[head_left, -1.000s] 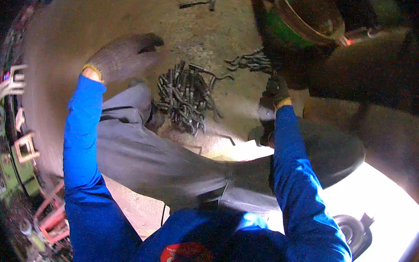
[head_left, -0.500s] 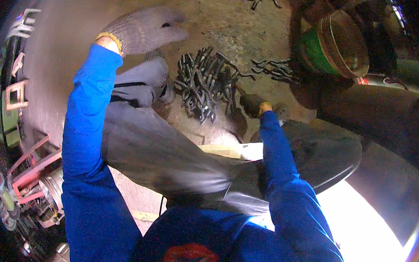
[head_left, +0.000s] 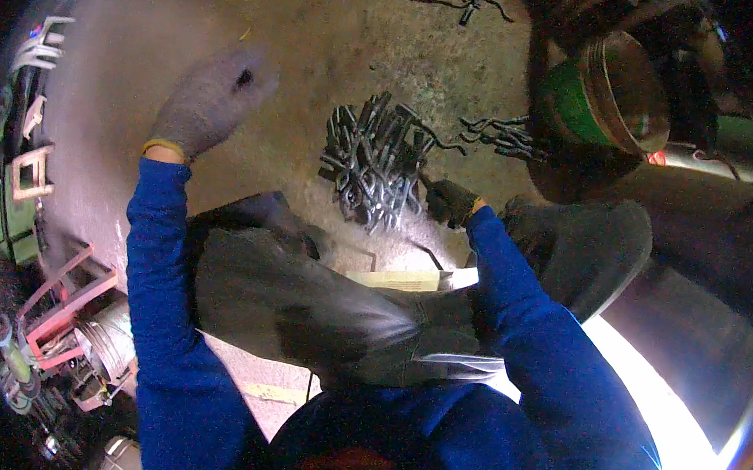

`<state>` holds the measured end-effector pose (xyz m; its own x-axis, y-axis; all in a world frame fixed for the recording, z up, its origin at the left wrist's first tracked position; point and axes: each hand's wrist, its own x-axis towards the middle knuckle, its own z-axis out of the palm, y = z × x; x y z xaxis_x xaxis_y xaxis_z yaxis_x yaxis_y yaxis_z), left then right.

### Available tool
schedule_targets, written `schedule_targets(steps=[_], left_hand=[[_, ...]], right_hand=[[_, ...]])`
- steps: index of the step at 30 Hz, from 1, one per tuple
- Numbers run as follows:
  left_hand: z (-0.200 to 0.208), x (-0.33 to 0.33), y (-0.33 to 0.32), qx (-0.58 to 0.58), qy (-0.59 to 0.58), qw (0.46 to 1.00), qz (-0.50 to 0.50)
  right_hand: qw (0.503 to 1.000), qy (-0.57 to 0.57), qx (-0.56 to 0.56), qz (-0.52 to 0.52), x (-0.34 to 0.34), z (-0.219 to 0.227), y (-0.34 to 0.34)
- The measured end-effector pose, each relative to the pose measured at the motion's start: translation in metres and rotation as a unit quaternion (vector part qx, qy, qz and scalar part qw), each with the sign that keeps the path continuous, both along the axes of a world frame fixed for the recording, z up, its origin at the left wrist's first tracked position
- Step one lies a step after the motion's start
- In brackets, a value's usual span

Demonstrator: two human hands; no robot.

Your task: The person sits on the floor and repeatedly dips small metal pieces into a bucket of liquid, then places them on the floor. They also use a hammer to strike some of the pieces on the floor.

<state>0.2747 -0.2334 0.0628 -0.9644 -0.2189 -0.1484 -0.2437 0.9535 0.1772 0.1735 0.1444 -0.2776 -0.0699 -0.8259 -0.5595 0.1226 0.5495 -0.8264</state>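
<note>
A heap of short, dark, bent metal rods (head_left: 372,161) lies on the floor in front of my legs. My right hand (head_left: 452,203), in a dark glove with a yellow cuff, is low beside the heap's right edge. Its fingers look curled; what they hold, if anything, is lost in shadow. Off to the left of the heap, my left hand (head_left: 208,100) is raised above the floor in a grey knitted glove. A dark spot shows on that glove. Motion blur smears its fingers, so their grip cannot be made out.
More bent rods (head_left: 507,138) lie right of the heap, and others (head_left: 464,1) at the far edge. A green round container (head_left: 566,96) rests tilted at the right. A pale flat strip (head_left: 400,279) is near my legs. Pink metal frames (head_left: 71,302) stand at the left.
My left hand has swung left and nearer to me. The right hand stays beside the heap, now more brightly lit. My left knee has shifted nearer, uncovering more floor.
</note>
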Motion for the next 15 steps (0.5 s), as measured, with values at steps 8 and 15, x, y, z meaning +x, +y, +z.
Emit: schedule_targets(steps=[8, 15], left_hand=[[-0.105, -0.009, 0.092, 0.151, -0.402, 0.902, -0.04], [-0.308, 0.048, 0.14, 0.183, -0.344, 0.869, 0.304]], right_hand=[[0.811, -0.547, -0.001, -0.207, 0.013, -0.024, 0.027], [0.825, -0.533, 0.067, -0.175, 0.017, -0.019, 0.017]])
